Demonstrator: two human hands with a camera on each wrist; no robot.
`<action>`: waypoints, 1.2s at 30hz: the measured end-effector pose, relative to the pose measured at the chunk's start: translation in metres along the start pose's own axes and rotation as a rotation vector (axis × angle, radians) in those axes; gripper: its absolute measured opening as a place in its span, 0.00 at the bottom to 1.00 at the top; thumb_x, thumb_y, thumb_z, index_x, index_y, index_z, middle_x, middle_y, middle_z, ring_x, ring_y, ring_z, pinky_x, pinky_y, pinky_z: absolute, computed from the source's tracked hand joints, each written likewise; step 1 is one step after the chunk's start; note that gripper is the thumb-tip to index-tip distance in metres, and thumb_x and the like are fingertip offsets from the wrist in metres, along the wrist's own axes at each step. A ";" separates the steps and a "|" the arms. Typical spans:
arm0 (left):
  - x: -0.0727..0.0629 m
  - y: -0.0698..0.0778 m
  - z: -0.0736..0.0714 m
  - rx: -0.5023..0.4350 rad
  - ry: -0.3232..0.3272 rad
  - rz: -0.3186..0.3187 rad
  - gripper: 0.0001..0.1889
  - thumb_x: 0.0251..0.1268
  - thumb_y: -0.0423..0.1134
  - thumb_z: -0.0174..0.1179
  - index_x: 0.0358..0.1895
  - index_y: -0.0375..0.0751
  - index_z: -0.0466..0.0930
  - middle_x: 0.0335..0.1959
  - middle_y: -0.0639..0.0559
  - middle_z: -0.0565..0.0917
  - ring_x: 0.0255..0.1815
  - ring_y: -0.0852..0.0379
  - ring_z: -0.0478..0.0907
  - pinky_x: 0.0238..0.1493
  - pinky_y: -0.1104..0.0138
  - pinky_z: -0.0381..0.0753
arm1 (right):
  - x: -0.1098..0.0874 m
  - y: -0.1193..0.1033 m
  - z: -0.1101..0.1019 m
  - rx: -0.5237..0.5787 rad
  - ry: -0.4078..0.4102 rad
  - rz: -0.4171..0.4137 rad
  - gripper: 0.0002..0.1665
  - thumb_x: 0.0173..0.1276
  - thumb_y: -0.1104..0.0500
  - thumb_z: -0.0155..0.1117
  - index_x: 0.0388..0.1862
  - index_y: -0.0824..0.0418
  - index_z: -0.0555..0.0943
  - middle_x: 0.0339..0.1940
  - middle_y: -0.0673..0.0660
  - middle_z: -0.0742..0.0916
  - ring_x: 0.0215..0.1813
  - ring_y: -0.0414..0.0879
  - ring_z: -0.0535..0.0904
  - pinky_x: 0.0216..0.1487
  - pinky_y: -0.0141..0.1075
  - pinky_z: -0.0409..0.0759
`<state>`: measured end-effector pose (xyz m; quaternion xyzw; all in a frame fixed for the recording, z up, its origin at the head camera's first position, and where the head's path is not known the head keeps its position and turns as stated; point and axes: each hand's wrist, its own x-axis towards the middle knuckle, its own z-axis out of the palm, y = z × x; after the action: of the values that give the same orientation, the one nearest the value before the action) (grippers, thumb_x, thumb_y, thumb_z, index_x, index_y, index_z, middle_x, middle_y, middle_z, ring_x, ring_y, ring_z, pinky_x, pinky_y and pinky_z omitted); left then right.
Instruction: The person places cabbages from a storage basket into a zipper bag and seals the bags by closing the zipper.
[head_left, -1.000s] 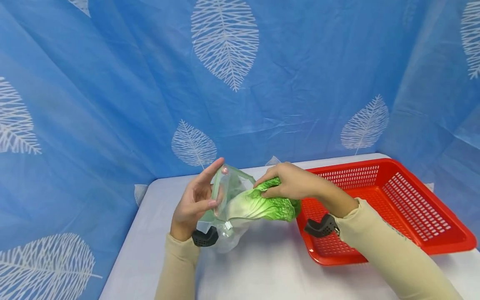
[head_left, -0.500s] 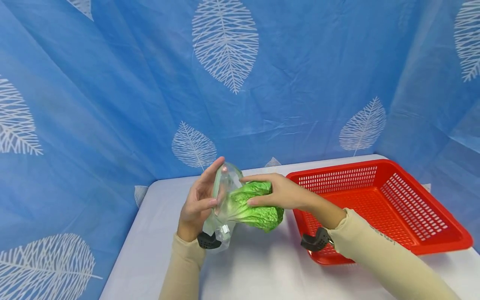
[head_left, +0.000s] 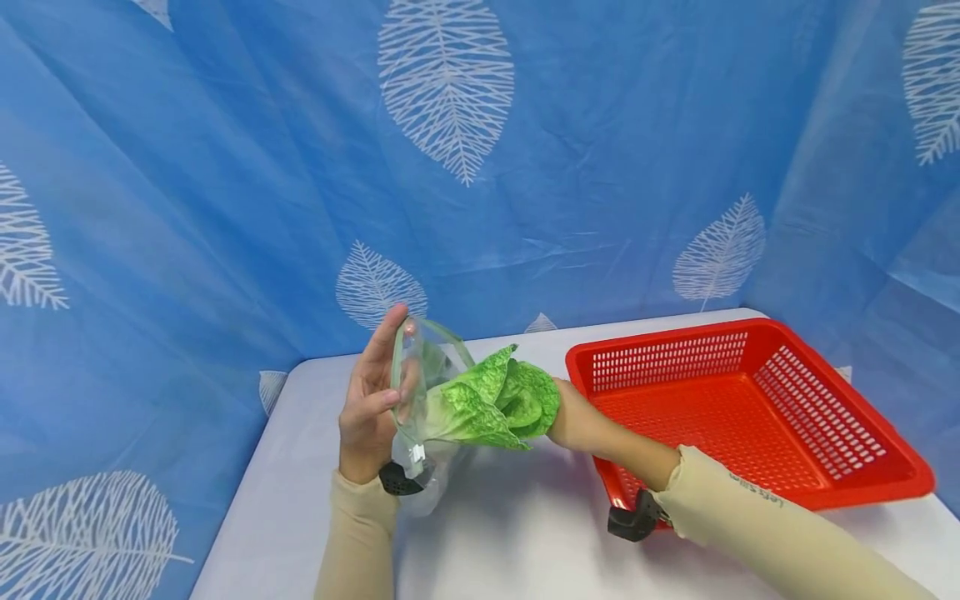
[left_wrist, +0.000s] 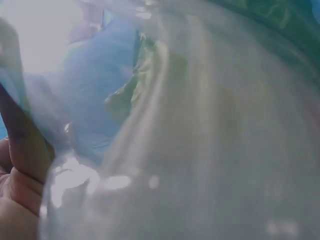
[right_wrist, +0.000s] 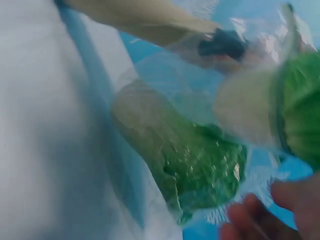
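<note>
Left hand [head_left: 369, 408], thumb and index finger spread, gripping the rim of a clear bag [head_left: 415, 421]; one cabbage [head_left: 487, 404], base in the bag's mouth, leaves outside. Right hand [head_left: 581, 417] at the leafy end, fingers hidden in the head view, loosely extended and clasping nothing visible in the right wrist view, which alone clearly shows a second cabbage [right_wrist: 180, 150] inside the bag. Beyond: red basket [head_left: 697, 408], blue curtain [head_left: 562, 167].

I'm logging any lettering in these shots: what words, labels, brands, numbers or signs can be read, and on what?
"Lets...", as it seems, on the right sleeve; the remaining letters are too small and blurred.
No other text can be read, on the clear bag or red basket either.
</note>
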<state>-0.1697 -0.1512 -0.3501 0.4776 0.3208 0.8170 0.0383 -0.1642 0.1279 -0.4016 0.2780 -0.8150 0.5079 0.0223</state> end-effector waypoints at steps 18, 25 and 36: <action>0.000 -0.004 -0.002 0.096 0.015 -0.047 0.43 0.68 0.25 0.57 0.82 0.31 0.43 0.69 0.46 0.67 0.29 0.59 0.70 0.20 0.70 0.75 | 0.007 -0.067 -0.018 0.061 0.011 -0.110 0.50 0.69 0.26 0.56 0.85 0.37 0.52 0.80 0.49 0.65 0.76 0.53 0.64 0.63 0.68 0.72; 0.002 -0.008 0.000 0.093 0.006 -0.074 0.43 0.69 0.25 0.57 0.82 0.32 0.44 0.71 0.47 0.68 0.30 0.59 0.73 0.22 0.71 0.77 | -0.016 -0.078 0.003 -0.109 0.099 -0.124 0.64 0.60 0.44 0.78 0.85 0.36 0.48 0.73 0.44 0.73 0.67 0.42 0.74 0.62 0.56 0.77; -0.001 -0.010 0.001 0.119 0.008 -0.078 0.43 0.70 0.26 0.58 0.82 0.32 0.43 0.70 0.46 0.67 0.30 0.60 0.71 0.23 0.72 0.77 | -0.034 -0.101 0.017 -0.124 0.005 -0.006 0.54 0.52 0.33 0.80 0.77 0.30 0.64 0.80 0.42 0.60 0.72 0.50 0.68 0.63 0.60 0.74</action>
<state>-0.1707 -0.1427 -0.3559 0.4629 0.3874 0.7963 0.0403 -0.0830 0.0950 -0.3381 0.2775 -0.8440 0.4570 0.0431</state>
